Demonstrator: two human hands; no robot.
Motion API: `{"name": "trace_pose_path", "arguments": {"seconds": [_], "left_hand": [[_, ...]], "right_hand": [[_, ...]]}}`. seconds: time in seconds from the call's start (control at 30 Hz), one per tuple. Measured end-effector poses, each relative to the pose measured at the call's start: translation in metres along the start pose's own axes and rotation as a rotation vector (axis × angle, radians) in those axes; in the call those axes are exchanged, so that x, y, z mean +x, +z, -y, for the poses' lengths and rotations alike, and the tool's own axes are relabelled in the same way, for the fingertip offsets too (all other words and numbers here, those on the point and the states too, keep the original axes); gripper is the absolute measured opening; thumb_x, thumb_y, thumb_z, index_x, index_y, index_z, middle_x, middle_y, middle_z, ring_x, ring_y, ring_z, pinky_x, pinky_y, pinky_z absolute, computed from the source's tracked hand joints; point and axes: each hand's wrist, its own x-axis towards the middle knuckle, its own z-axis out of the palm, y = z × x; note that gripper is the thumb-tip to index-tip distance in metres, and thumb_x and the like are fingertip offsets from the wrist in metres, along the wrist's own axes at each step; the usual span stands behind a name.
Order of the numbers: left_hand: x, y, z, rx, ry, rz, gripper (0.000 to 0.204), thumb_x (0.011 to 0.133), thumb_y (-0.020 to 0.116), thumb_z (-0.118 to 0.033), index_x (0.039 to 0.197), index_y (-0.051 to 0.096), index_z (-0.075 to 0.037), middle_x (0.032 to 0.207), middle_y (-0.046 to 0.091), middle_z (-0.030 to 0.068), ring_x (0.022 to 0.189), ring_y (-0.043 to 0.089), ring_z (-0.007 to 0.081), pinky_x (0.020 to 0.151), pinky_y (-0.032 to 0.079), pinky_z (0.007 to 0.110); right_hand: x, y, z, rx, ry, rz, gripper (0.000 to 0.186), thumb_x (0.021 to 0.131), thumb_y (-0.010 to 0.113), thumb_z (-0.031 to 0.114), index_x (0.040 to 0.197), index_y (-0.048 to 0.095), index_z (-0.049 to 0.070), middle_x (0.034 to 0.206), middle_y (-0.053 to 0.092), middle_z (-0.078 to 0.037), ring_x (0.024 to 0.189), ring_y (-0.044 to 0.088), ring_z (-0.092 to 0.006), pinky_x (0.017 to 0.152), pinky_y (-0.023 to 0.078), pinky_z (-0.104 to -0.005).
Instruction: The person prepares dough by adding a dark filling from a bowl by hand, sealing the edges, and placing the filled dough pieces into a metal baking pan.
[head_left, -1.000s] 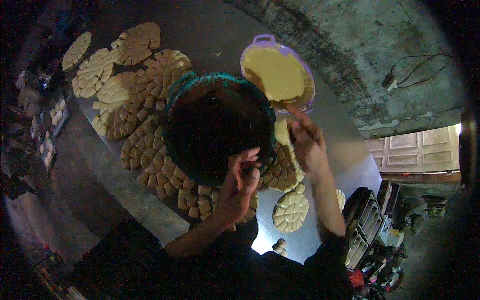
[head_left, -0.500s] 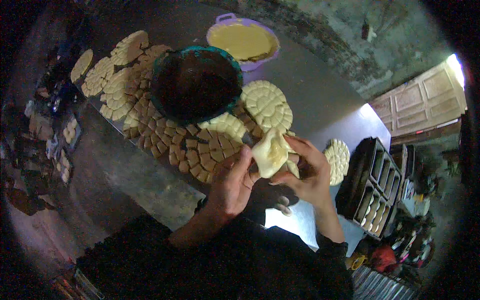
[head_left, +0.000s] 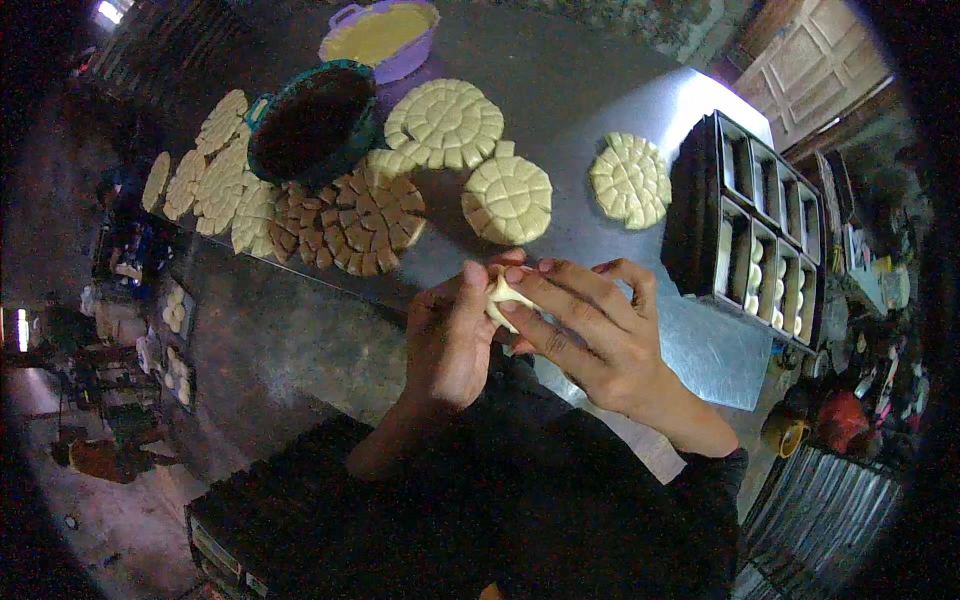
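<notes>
We see a dim scene, brightest where pale light glares off the metal tabletop at upper right. Our hands cast shadow below. Edges fall black, straight lines bow, and the rim blurs.

left hand + right hand: fingers pinch a pale dough piece between them | tabletop: round scored dough discs, pale and brown | dark bowl, purple tub at far edge | black baking tins on the right
</notes>
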Motion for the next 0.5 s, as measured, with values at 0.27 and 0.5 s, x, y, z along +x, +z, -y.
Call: {"name": "trace_pose_path", "arguments": {"seconds": [0.27, 0.5], "left_hand": [[-0.024, 0.021, 0.009, 0.968, 0.18, 0.101, 0.02, 0.096, 0.059, 0.002, 0.111, 0.072, 0.003, 0.104, 0.074, 0.0114, 0.093, 0.067, 0.012, 0.078, 0.055, 0.028], [-0.001, -0.005, -0.002, 0.594, 0.26, 0.616, 0.026, 0.094, 0.066, -0.002, 0.118, 0.068, 0.004, 0.115, 0.071, 0.0154, 0.102, 0.068, 0.0185, 0.081, 0.059, 0.03]], "right_hand": [[-0.031, -0.032, 0.002, 0.468, 0.258, 0.061, 0.015, 0.083, 0.073, 0.016, 0.097, 0.072, 0.014, 0.103, 0.068, -0.006, 0.089, 0.061, -0.0258, 0.076, 0.044, -0.0378], [-0.018, -0.027, 0.01, 0.646, 0.512, -0.08, 0.027, 0.076, 0.083, 0.009, 0.099, 0.069, 0.009, 0.087, 0.064, -0.008, 0.08, 0.058, -0.0253, 0.072, 0.046, -0.0352]]}}
